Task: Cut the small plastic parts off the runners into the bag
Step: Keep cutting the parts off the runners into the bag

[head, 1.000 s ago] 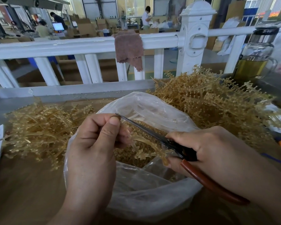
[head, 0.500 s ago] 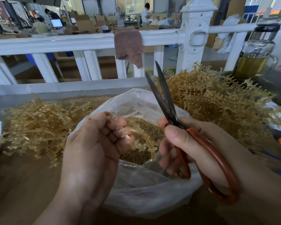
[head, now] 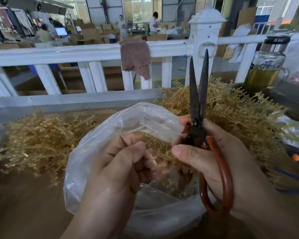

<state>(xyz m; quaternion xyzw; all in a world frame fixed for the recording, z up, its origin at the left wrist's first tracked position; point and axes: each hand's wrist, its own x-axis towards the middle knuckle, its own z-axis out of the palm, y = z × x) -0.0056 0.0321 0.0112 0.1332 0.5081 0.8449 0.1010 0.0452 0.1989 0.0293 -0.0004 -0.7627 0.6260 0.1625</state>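
A clear plastic bag (head: 97, 163) stands open in front of me, with small tan parts (head: 155, 144) heaped inside. Over its mouth my left hand (head: 121, 166) curls its fingers round a thin tan runner (head: 164, 156), which is blurred. My right hand (head: 212, 157) grips the red-handled scissors (head: 198, 104), blades pointing straight up and slightly apart. The fingertips of both hands nearly meet above the bag.
Piles of tan runners lie left (head: 36, 142) and right (head: 240, 114) of the bag on the brown table (head: 24, 204). A white railing (head: 76, 52) with a brown cloth (head: 135, 57) stands behind. A glass bottle (head: 267, 61) sits far right.
The scissors swung from lying across the runner, cutting, to pointing upright. My left hand has curled tighter round the runner and both hands have drawn closer together.
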